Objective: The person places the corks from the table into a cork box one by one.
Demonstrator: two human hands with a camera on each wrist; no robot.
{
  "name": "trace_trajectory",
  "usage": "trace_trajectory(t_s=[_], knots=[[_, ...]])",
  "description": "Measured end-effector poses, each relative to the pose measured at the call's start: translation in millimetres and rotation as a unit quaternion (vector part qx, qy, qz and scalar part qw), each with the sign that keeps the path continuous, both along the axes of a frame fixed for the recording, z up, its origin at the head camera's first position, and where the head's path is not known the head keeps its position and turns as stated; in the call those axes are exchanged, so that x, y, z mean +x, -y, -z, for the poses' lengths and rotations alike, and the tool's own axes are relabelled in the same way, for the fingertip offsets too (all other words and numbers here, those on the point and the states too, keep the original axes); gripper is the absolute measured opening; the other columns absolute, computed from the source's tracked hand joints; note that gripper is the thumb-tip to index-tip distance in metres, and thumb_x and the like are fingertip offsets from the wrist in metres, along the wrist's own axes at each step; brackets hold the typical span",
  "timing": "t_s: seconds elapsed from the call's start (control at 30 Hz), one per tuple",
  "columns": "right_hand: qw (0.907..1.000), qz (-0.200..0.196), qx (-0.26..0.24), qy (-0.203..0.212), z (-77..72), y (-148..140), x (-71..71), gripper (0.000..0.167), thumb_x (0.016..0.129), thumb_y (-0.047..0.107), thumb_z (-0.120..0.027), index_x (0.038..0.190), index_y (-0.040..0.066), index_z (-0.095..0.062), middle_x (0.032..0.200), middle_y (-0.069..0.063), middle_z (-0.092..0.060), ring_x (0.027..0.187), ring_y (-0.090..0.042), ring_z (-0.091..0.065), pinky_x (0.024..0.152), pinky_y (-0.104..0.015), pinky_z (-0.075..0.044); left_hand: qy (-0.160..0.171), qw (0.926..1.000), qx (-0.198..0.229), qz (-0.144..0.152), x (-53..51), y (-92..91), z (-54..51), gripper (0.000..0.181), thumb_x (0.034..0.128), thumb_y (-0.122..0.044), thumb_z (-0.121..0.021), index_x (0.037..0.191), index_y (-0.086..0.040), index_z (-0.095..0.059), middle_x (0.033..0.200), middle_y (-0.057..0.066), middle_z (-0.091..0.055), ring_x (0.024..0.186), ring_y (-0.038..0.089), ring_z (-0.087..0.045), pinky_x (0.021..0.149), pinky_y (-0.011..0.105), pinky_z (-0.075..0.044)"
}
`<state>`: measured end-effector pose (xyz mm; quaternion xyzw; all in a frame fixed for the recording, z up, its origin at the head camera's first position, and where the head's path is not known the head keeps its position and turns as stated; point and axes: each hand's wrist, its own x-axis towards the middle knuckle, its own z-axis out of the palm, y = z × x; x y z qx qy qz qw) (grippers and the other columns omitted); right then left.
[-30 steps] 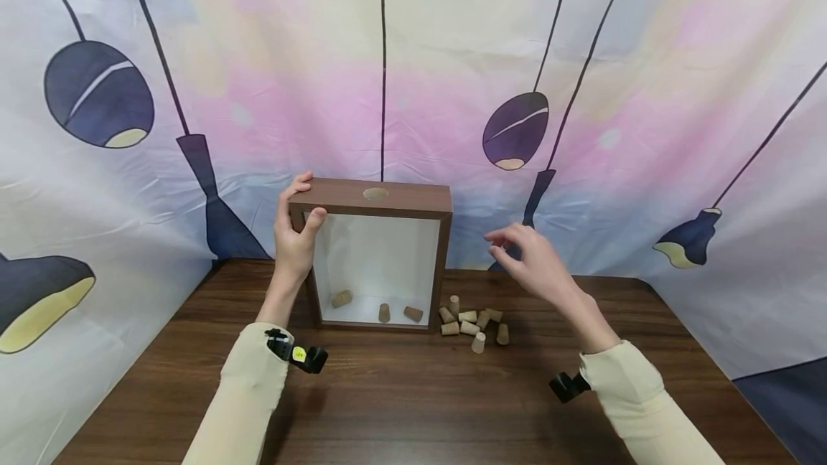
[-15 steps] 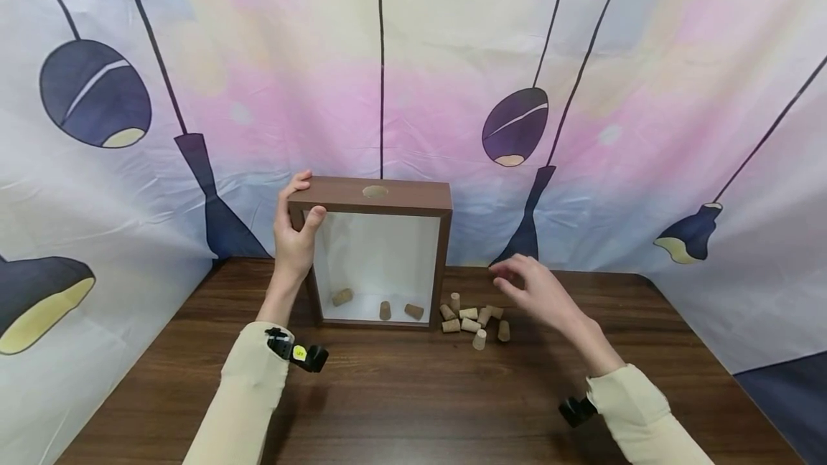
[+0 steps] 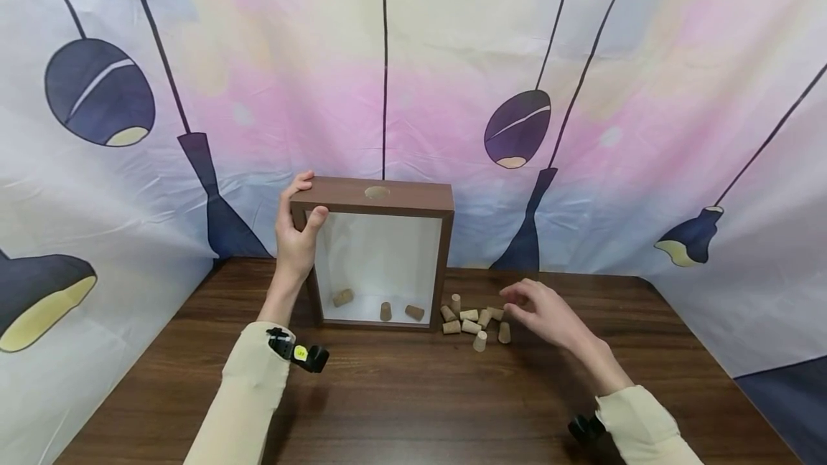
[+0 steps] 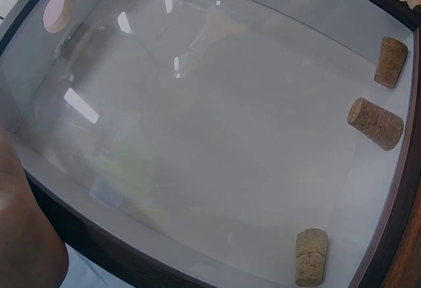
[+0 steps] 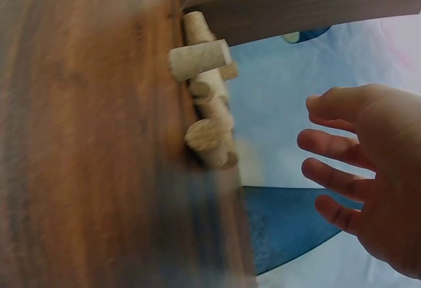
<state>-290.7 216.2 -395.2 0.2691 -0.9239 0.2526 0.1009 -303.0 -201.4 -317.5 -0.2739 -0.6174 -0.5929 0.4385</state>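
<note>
The left hand (image 3: 296, 239) grips the box (image 3: 420, 196) by a corner; the right hand (image 3: 543, 313), fingers loose, holds nothing near loose corks (image 3: 471, 326) on the table (image 3: 388, 393); the side wall (image 3: 442, 271) separates these from three corks (image 3: 385, 311) inside; a cloth (image 3: 291, 56) hangs behind.

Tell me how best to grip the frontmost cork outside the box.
Likely best: pinch the cork by its left and right sides near the top, bringing the right hand down from the front. It stands upright, with the pile behind it.
</note>
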Motion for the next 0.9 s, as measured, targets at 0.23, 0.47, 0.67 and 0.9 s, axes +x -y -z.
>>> trace_trajectory(t_s=[0.23,0.47,0.67,0.9], knots=[[0.9994,-0.002,0.028,0.023,19.4,-7,-1.1,0.025,0.094,0.019,-0.069,0.118,0.012,-0.069,0.105,0.004,-0.067,0.093,-0.011,-0.062,0.08,-0.034,-0.052,0.0,1.0,-0.001,-0.003,0.0,-0.3,-0.2,0.062,0.094,-0.037,-0.069,0.126,0.011,-0.045,0.147,0.027,-0.042,0.145,0.026,-0.036,0.12,0.042,-0.019],[0.9975,-0.004,0.039,0.059,29.7,-10,0.4,0.028,0.093,0.021,-0.071,0.119,0.012,-0.068,0.111,0.001,-0.066,0.096,-0.014,-0.062,0.08,-0.035,-0.051,0.001,1.0,-0.002,-0.002,-1.1,0.2,0.6,0.062,0.094,-0.037,-0.069,0.126,0.011,-0.045,0.147,0.027,-0.043,0.145,0.026,-0.036,0.121,0.042,-0.019],[0.9966,0.0,0.04,0.073,33.2,-11,1.2,0.028,0.093,0.023,-0.07,0.118,0.011,-0.068,0.109,0.001,-0.066,0.094,-0.013,-0.062,0.079,-0.032,-0.051,-0.003,1.0,-0.002,0.0,-0.7,0.2,0.7,0.062,0.0944,-0.036,-0.068,0.126,0.011,-0.045,0.147,0.026,-0.043,0.145,0.027,-0.036,0.121,0.042,-0.019],[0.9942,-0.005,0.037,0.101,33.1,-11,1.0,0.035,0.092,0.03,-0.072,0.119,0.009,-0.068,0.11,-0.001,-0.066,0.09,-0.011,-0.062,0.074,-0.03,-0.051,-0.002,1.0,-0.003,-0.001,-1.8,1.1,1.0,0.062,0.0943,-0.036,-0.068,0.126,0.011,-0.045,0.147,0.027,-0.042,0.146,0.028,-0.035,0.121,0.042,-0.018]])
